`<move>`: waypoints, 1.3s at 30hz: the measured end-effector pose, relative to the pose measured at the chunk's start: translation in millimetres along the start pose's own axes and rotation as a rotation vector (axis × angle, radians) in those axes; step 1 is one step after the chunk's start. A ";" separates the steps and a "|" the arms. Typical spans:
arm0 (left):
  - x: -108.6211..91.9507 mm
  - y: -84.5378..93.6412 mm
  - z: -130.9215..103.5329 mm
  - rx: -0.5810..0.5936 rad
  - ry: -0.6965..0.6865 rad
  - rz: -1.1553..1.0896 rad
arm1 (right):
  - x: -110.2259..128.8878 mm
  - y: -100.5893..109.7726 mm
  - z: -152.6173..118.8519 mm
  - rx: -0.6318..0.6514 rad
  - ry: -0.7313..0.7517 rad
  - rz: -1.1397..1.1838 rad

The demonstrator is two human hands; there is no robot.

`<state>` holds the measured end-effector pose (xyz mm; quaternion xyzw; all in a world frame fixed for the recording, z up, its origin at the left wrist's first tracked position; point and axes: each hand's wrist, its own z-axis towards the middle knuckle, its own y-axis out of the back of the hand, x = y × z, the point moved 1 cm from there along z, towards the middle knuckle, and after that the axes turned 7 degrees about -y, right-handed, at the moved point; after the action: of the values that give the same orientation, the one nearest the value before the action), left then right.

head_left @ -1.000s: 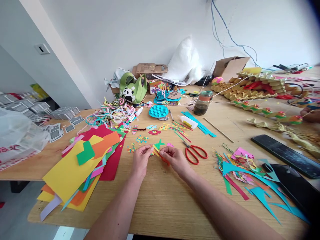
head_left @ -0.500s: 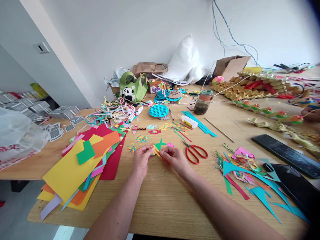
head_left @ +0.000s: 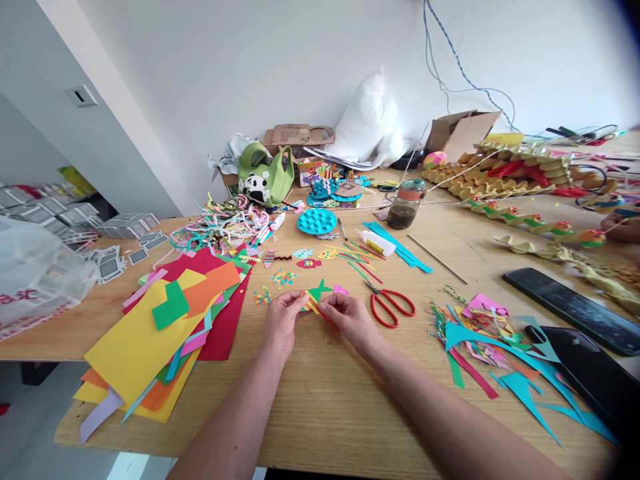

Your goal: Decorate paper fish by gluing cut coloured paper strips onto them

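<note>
My left hand (head_left: 283, 319) and my right hand (head_left: 350, 319) meet at the middle of the table, fingertips pinched. Between them is a small green paper cutout (head_left: 319, 289) with a forked, tail-like end pointing away from me. A yellow-orange paper strip (head_left: 312, 304) lies across it, and a bit of red shows under my right fingers. Most of the cutout is covered by my fingers. Just beyond lie a pink paper piece (head_left: 341, 289), a red paper fish (head_left: 309, 264), a blue paper fish (head_left: 303, 253) and small paper dots (head_left: 284, 277). Red-handled scissors (head_left: 393, 307) rest beside my right hand.
Coloured paper sheets (head_left: 135, 327) are stacked at left. Paper scraps (head_left: 500, 340) and two phones (head_left: 575, 308) lie at right. A glue bottle (head_left: 379, 243), blue tray (head_left: 317, 222) and glass jar (head_left: 401, 210) stand farther back. Another person's hand (head_left: 623, 228) shows at far right.
Hardly anything differs. Both hands keep nearly the same place and pinch on the paper, and the whole view has shifted very slightly.
</note>
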<state>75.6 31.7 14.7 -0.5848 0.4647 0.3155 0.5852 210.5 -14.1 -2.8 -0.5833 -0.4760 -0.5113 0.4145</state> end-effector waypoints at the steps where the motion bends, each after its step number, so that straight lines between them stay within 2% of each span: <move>1: 0.0 0.0 -0.1 -0.001 0.001 0.000 | -0.7 0.0 0.3 0.003 0.003 -0.001; 39: -1.5 -2.9 -1.5 -0.040 0.012 -0.047 | -3.5 -0.5 0.8 0.011 -0.018 -0.068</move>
<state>77.4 30.1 17.3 -0.6089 0.4480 0.3077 0.5778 210.1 -13.6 -6.3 -0.5690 -0.5020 -0.5172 0.3959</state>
